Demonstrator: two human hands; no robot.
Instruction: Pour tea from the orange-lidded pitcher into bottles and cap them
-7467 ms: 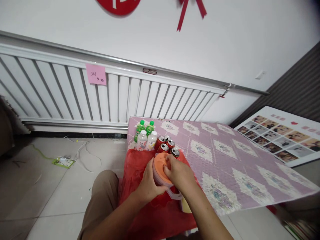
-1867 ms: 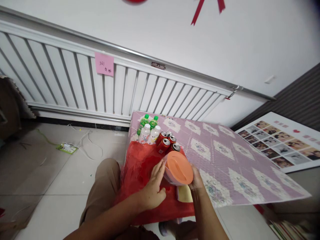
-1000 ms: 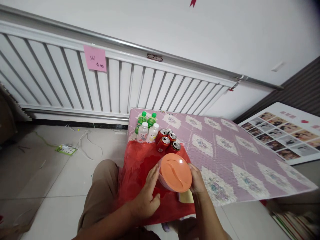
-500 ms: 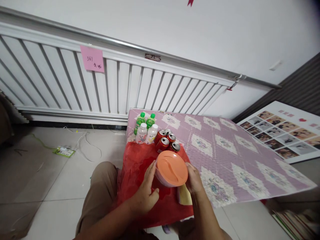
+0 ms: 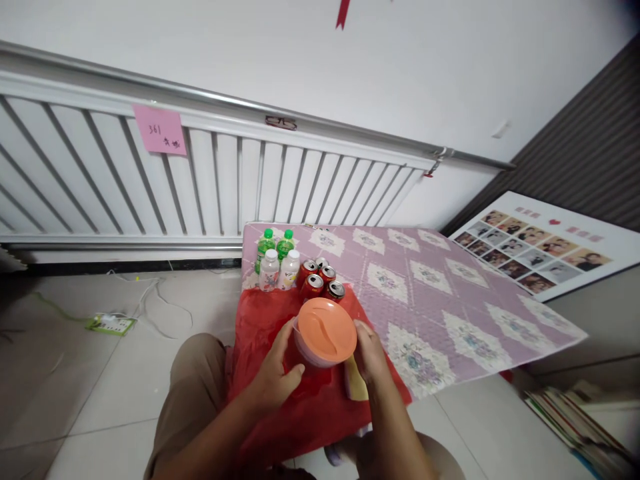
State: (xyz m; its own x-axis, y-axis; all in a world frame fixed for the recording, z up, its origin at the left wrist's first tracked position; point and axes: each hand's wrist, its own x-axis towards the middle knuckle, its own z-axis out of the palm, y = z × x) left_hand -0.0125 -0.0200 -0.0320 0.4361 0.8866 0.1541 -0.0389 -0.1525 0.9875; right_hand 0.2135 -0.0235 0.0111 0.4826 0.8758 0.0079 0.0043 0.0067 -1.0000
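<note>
A round bowl with an orange lid (image 5: 327, 329) is held between my two hands above a red cover (image 5: 265, 420). My left hand (image 5: 277, 373) presses its fingers along the bowl's left side, the thumb standing off below. On the other side, my right hand (image 5: 371, 351) grips the right edge, partly hiding its fingers. Below the right side of the bowl lies something yellow, perhaps a folded cloth (image 5: 357, 383). Just beyond the bowl stand several drink cans (image 5: 313, 285), mostly red. Left of them are two white-capped bottles (image 5: 269, 272) and two green-capped bottles (image 5: 287, 245).
A purple flowered cloth (image 5: 350, 257) covers the table under the red cover. Behind it runs a white radiator (image 5: 295, 180) with a pink note (image 5: 160, 130). A power strip (image 5: 111, 325) with cables lies on the left floor. Books (image 5: 565, 420) and a photo board (image 5: 530, 247) are at right.
The view has shifted, so the whole scene appears further left, with the radiator slightly lower. Both hands keep their hold on the lidded bowl, which stays over the red cover.
</note>
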